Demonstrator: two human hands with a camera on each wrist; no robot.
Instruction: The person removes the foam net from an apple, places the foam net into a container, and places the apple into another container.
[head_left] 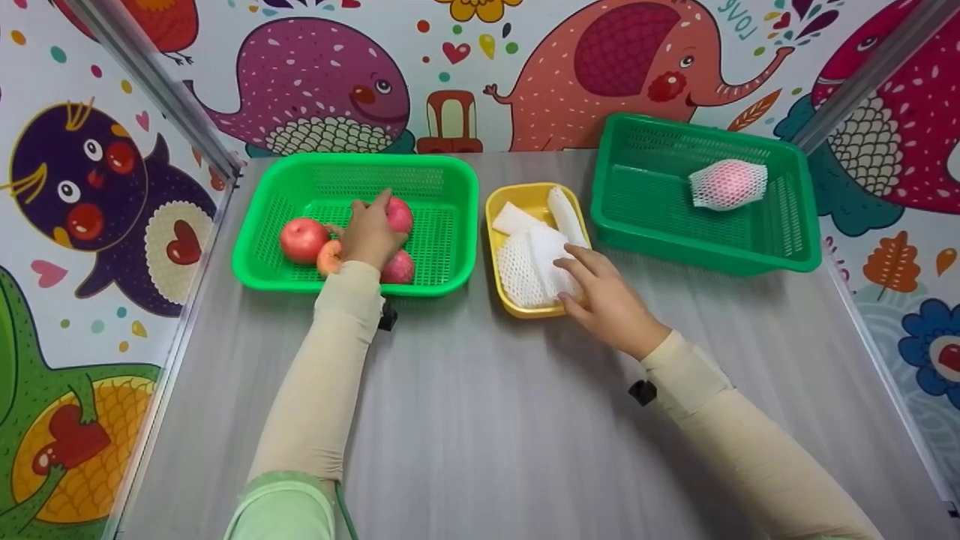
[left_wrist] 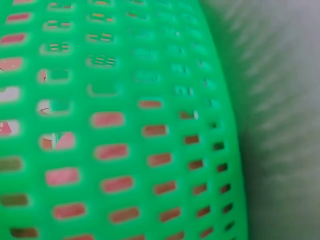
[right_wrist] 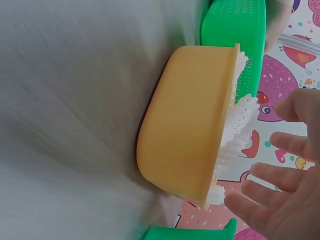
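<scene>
In the head view my left hand [head_left: 369, 236] reaches into the light green basket [head_left: 251, 259] on the left. Its index finger and thumb grip a pinkish-red apple [head_left: 400, 216], partly covered by the hand. Around it lie a larger red apple [head_left: 303, 240], an orange-toned apple [head_left: 328, 259] and another red apple [head_left: 399, 268]. The left wrist view shows mostly the basket's slotted wall [left_wrist: 125, 135]. My right hand [head_left: 611, 304] hovers at the right rim of a yellow basket [head_left: 517, 306], fingers spread beside white foam net sleeves [head_left: 551, 259]. It holds nothing.
A dark green basket [head_left: 705, 251] stands at the back right, with a pink fruit in a white foam net [head_left: 727, 184] inside. All three baskets sit on a grey table [head_left: 480, 420]. Cartoon-printed walls [head_left: 442, 75] with metal posts border the back and sides.
</scene>
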